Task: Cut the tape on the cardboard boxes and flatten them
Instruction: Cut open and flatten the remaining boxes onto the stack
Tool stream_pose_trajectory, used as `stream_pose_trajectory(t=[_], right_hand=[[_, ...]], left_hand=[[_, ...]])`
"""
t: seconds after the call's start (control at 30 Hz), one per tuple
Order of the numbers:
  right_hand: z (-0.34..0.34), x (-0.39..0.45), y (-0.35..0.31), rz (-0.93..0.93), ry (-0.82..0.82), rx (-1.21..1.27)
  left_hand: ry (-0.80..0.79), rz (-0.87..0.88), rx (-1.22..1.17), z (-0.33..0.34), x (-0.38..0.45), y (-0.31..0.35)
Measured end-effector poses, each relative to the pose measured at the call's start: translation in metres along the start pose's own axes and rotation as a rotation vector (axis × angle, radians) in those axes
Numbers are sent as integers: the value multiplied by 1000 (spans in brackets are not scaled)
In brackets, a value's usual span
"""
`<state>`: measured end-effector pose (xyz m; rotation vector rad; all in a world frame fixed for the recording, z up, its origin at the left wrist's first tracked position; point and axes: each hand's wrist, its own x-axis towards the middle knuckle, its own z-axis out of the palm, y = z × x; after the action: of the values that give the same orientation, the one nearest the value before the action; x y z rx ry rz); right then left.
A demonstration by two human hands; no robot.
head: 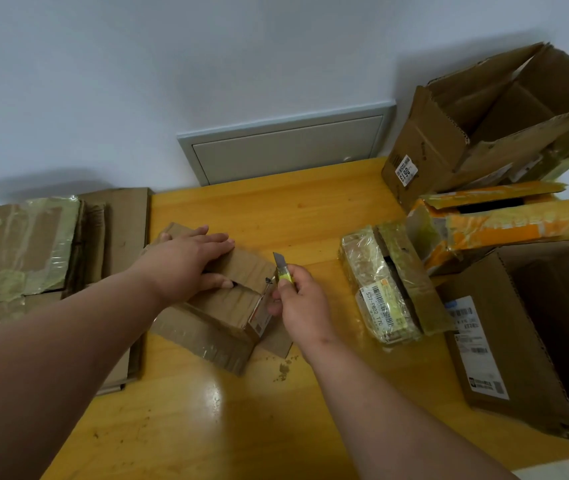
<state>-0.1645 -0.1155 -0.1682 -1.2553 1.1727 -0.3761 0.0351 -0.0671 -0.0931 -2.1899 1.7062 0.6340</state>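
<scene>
Head view shows the right hand (297, 299) gripping a yellow utility knife (283, 268), blade up, just beside the small cardboard box (220, 306) at centre of the tabletop (276, 209); the left hand (186, 261) lies flat on that box; flattened cardboard (34, 244) sits at 9 o'clock; opened boxes (484, 133) stand at 2 o'clock.

Glossy yellow table (276, 209) (scratched) against pale wall (172, 64) — grey panel (286, 147) behind.
</scene>
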Motion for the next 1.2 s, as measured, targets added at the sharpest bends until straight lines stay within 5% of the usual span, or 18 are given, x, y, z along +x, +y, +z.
stream_pose_trajectory(t=[0.83, 1.2], right_hand=[[-26, -19, 0, -431, 64, -498], [-43, -3, 7, -212, 170, -482]], left_hand=[[5, -82, 16, -10, 21, 20], [44, -89, -22, -5, 19, 16]])
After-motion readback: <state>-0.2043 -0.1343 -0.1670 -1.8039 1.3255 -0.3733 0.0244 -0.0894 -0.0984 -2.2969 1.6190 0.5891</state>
